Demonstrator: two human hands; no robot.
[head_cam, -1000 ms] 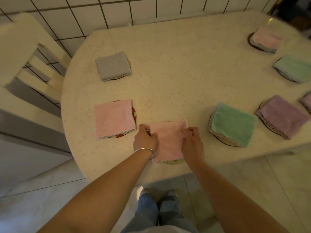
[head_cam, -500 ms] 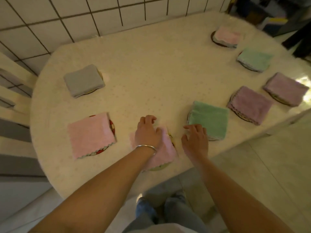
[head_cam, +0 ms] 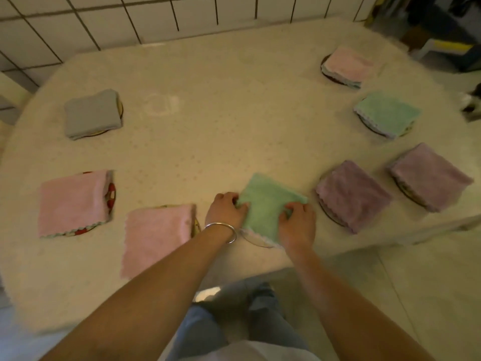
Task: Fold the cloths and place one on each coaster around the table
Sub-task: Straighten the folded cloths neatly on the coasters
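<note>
A folded green cloth (head_cam: pixel 268 204) lies on a coaster (head_cam: pixel 256 241) at the table's near edge. My left hand (head_cam: pixel 225 211), a bangle on its wrist, grips the cloth's left edge with curled fingers. My right hand (head_cam: pixel 296 225) grips its right edge. Left of them a folded pink cloth (head_cam: pixel 156 235) lies on its coaster, and another pink cloth (head_cam: pixel 73 201) covers a red coaster (head_cam: pixel 111 194). Two purple cloths (head_cam: pixel 351 195) (head_cam: pixel 429 177) sit on coasters to the right.
Further back a grey cloth (head_cam: pixel 91 114), a green cloth (head_cam: pixel 386 113) and a pink cloth (head_cam: pixel 347 66) each sit on coasters. The cream table (head_cam: pixel 208 126) stands against a tiled wall (head_cam: pixel 104 19). Dark clutter (head_cam: pixel 442 29) stands at the far right.
Both hands left the near pink cloth and moved right onto the green cloth, which they now grip by its edges. The view swung to the right.
</note>
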